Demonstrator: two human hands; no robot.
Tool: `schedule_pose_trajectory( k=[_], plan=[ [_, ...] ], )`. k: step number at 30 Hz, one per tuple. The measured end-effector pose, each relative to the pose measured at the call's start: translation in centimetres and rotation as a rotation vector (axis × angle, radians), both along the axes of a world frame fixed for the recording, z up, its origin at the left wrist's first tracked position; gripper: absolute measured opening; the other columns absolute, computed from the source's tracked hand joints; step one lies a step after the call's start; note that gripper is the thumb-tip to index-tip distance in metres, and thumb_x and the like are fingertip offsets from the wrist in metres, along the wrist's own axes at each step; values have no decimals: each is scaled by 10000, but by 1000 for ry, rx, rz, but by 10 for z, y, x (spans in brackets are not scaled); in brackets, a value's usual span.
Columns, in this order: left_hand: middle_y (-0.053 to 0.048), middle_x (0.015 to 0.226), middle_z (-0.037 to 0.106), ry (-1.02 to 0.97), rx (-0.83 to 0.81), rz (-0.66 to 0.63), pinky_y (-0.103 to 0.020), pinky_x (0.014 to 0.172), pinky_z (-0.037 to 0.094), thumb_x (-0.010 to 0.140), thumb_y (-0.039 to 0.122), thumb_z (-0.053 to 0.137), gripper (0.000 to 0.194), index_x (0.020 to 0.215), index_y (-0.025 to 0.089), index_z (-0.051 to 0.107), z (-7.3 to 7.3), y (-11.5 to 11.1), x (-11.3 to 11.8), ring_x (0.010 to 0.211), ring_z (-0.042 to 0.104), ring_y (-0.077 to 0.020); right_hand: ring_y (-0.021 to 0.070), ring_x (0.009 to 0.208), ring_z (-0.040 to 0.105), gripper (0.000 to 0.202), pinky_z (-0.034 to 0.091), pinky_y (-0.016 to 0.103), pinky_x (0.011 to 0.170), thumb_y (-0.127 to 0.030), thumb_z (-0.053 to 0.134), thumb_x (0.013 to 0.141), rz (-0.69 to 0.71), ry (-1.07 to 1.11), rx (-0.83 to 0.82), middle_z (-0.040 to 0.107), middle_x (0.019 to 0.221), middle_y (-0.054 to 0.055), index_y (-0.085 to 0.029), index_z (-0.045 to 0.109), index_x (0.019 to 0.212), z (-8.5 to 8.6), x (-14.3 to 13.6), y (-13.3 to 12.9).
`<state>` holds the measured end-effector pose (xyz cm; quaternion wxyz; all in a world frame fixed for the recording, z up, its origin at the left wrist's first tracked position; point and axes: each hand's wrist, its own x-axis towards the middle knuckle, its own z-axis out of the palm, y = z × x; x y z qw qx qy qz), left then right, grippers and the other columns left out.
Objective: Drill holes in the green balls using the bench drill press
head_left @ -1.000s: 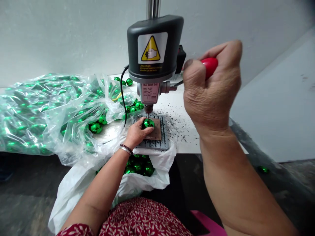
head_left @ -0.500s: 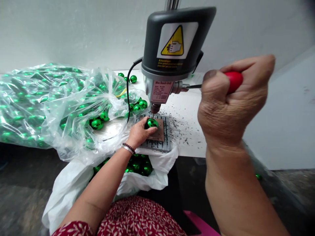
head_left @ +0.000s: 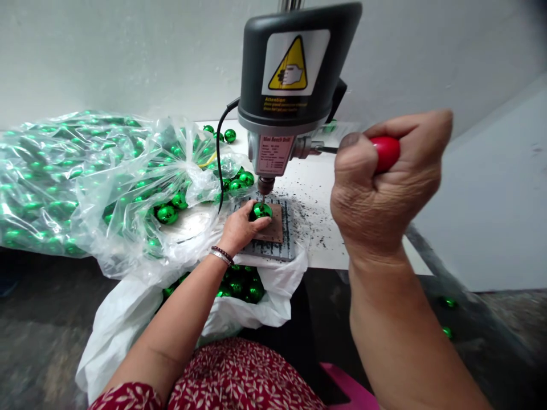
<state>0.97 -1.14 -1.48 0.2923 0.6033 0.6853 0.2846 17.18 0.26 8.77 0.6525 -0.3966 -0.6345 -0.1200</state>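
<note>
My left hand (head_left: 240,228) grips a shiny green bauble (head_left: 261,212) between thumb and fingers, pressing it onto a brown board (head_left: 274,230) on the grey drill base (head_left: 285,249). Straight above it stands the mini bench drill (head_left: 286,74), and its thin bit comes down to the bauble's top; whether it has gone in I cannot tell. My right hand (head_left: 388,193) is wrapped round the red knob (head_left: 387,154) of the drill's lever.
A clear plastic bag (head_left: 85,182) full of green baubles covers the table's left. A white bag (head_left: 123,324) with more baubles hangs open at the front edge. Dark shavings (head_left: 314,225) litter the white table. A black cable (head_left: 219,148) hangs beside the drill.
My right hand has come left and slightly down in view with the red knob. The drill's head appears a little lower and further left. My left hand still holds the bauble under the bit.
</note>
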Motion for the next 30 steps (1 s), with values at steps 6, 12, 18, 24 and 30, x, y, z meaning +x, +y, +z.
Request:
schedule_pose_trajectory(
  k=[6, 12, 18, 24, 30],
  plan=[
    [-1, 922, 706, -15, 23, -11, -228, 692, 410, 817, 407, 670, 440, 1214, 219, 653, -3, -1, -1, 804, 611, -161, 28, 656, 468, 164, 407, 188, 635, -329, 494, 912, -83, -25, -5, 506, 766, -27, -173, 476, 867, -7, -1, -2],
    [-7, 926, 707, -10, 18, -11, -237, 735, 418, 824, 396, 670, 433, 1221, 224, 642, -3, -1, -1, 853, 620, -176, 52, 654, 487, 160, 418, 216, 640, -350, 483, 906, -66, 20, -24, 496, 737, -18, -195, 470, 866, -17, -4, -6],
    [-9, 933, 709, -27, 31, -18, -242, 721, 416, 827, 401, 665, 430, 1219, 227, 634, -7, -1, -2, 834, 617, -180, 52, 642, 515, 178, 420, 205, 612, -369, 484, 913, -94, 41, 39, 538, 730, -16, -197, 500, 871, -29, -6, -5],
    [-17, 935, 721, -16, 41, -18, -257, 722, 422, 822, 416, 668, 455, 1239, 237, 634, -10, -1, -3, 818, 625, -190, 34, 629, 512, 111, 423, 171, 621, -289, 497, 915, -128, 1, 104, 559, 749, -21, -189, 505, 869, -38, -8, -8],
    [-24, 957, 733, -23, 40, -7, -262, 730, 425, 817, 413, 675, 446, 1226, 237, 642, -8, -1, -3, 847, 641, -200, 36, 653, 524, 73, 427, 162, 628, -232, 533, 893, -137, -33, 177, 564, 757, -15, -165, 510, 877, -44, -8, -7]
  ],
)
